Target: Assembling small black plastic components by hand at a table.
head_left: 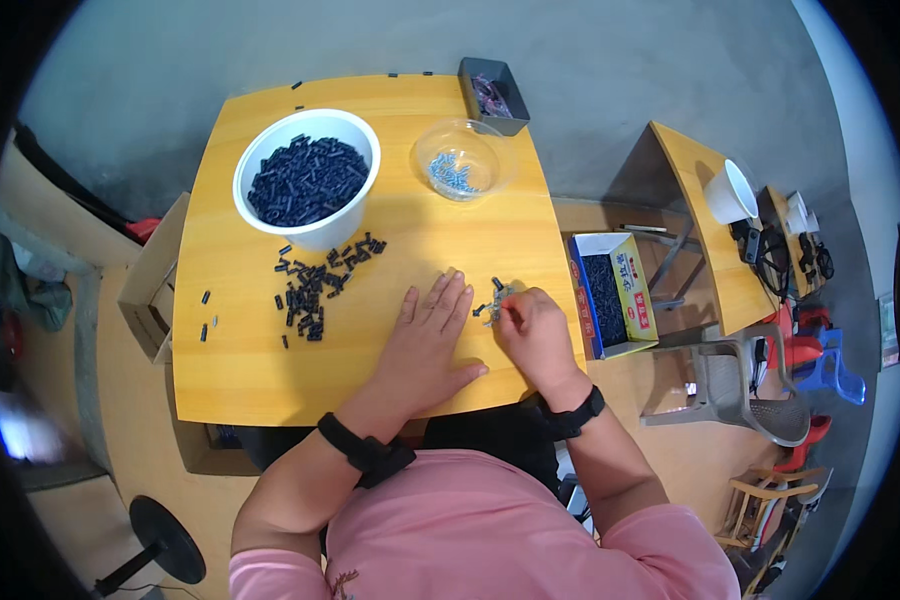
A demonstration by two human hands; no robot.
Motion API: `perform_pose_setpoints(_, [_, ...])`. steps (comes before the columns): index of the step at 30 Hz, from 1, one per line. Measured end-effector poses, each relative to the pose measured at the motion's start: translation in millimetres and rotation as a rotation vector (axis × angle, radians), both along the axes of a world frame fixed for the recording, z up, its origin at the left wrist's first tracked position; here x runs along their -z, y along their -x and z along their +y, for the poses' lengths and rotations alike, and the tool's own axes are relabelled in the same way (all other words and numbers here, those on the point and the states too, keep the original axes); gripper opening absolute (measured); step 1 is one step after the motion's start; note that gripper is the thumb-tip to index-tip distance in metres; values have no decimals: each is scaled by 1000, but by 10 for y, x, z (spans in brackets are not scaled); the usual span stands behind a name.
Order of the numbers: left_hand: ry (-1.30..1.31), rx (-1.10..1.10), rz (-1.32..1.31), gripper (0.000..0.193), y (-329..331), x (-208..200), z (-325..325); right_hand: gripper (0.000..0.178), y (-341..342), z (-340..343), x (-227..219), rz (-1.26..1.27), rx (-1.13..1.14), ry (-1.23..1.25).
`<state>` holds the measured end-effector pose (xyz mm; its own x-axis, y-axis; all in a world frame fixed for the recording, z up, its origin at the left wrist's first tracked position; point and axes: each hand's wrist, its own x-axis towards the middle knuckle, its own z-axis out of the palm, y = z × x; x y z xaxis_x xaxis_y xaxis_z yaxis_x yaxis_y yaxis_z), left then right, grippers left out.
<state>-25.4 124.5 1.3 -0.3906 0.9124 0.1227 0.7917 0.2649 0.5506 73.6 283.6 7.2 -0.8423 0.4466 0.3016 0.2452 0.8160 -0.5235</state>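
Observation:
My left hand (425, 345) lies flat on the yellow table (240, 385), fingers stretched out and holding nothing. My right hand (535, 335) is curled with its fingertips pinched together at a small pile of silvery screw-like pieces (492, 310); whatever sits between the fingertips is too small to make out. One or two short black pieces (498, 284) lie at that pile's edge. Left of my left hand a loose heap of short black tube-like pieces (310, 295) is spread on the tabletop. Behind it stands a white bucket (335, 235) full of the same black pieces.
A clear round bowl (495, 165) with bluish-silver small pieces stands at the back, near a dark grey bin (505, 122) at the far corner. On the floor to the right is an open box (630, 290) of black pieces, by a grey chair (725, 385). A cardboard box (155, 290) flanks the table's left.

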Motion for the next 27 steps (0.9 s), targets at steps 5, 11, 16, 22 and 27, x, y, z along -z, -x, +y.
perform_pose_setpoints(5, [55, -5, 89, 95, -30, 19, 215, 4, 7, 18, -22, -2, -79, 59])
perform_pose_setpoints(11, [89, -1, 93, 95, 44, 13, 275, 8, 0, 167, -273, -60, -167, 153])
perform_pose_setpoints(16, [72, 21, 61, 90, 159, -122, 5, 8, 419, 539, -691, -53, -335, 126])
perform_pose_setpoints(22, [-194, -52, -185, 71, 298, -17, -543, 16, 1578, 844, -614, -132, -378, -42])
perform_pose_setpoints(27, [-244, -301, 78, 56, 332, -45, -775, 41, 2086, 941, -319, -465, -343, -258])
